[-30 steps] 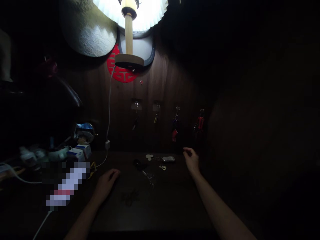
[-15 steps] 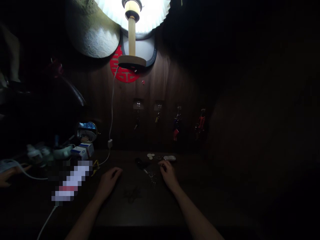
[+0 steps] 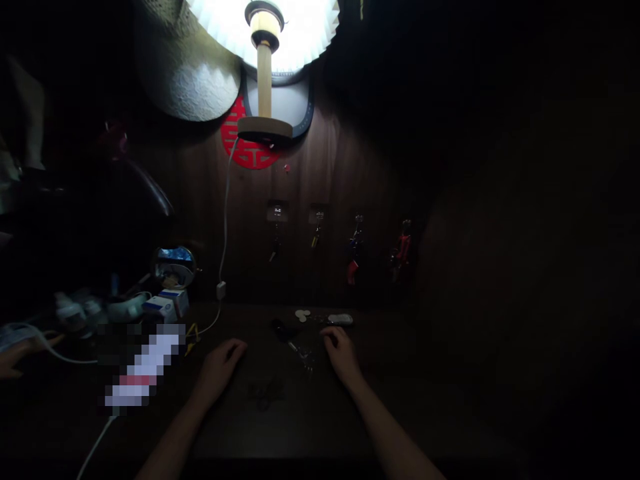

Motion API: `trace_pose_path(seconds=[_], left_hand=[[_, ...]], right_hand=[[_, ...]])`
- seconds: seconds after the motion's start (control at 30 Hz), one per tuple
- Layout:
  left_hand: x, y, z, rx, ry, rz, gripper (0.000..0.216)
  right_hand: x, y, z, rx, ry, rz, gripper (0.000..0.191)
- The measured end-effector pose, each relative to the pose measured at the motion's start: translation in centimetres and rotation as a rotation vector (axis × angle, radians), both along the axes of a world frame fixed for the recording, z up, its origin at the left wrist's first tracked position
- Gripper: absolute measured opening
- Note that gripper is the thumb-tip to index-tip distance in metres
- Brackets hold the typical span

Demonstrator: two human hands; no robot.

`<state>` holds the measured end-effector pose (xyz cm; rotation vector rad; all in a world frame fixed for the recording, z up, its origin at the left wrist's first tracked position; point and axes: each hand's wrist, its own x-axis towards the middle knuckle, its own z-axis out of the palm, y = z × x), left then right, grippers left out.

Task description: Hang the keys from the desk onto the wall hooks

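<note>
My left hand rests on the dark tabletop, its fingers loosely bent and a gap between thumb and forefinger, with nothing in it. On the other side my right hand lies much the same way, loosely open and holding nothing. Between the two hands is a bunch of keys with a black fob or holder. Just beyond my right fingertips lies a grey, elongated item with a small chain beside it. A few pale round discs are to its left. A dark flat shape near me is too dim to identify.
A lit lamp is high in front, its white cable running down to the table. Several key sets hang on the wall, one with a red tag. At left are a round mirror, boxes, bottles and another person's hand.
My right hand has drawn slightly back from the grey item. The whole view has shifted down a little. My left hand stays in place on the table.
</note>
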<state>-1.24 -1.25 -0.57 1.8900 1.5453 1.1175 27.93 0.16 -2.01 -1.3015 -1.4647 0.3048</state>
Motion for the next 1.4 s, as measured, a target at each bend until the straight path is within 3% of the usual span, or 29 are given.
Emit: trace_pose_path(seconds=[0.33,0.67,0.83,1.13,1.4], left_hand=[[0.7,2.1,-0.2,-0.032,0.082,-0.052,0.031],[6.8,4.1,0.4,0.046,0.268,-0.226,0.046],[8.1,3.8,0.0,0.011,0.461,-0.275,0.044],[5.5,2.8,0.2,0.073,0.515,-0.191,0.035],[1.7,2.3,0.2,0.133,0.517,-0.096,0.041]], right_hand=[[0.0,0.3,-0.1,-0.019,0.026,-0.018,0.017],[0.3,0.7,-0.4,-0.009,0.067,-0.028,0.016],[0.3,0.7,-0.4,-0.020,0.082,-0.031,0.016],[0.4,0.8,-0.6,-0.011,0.084,-0.037,0.017],[0.6,1.0,-0.8,-0.024,0.077,-0.027,0.018]])
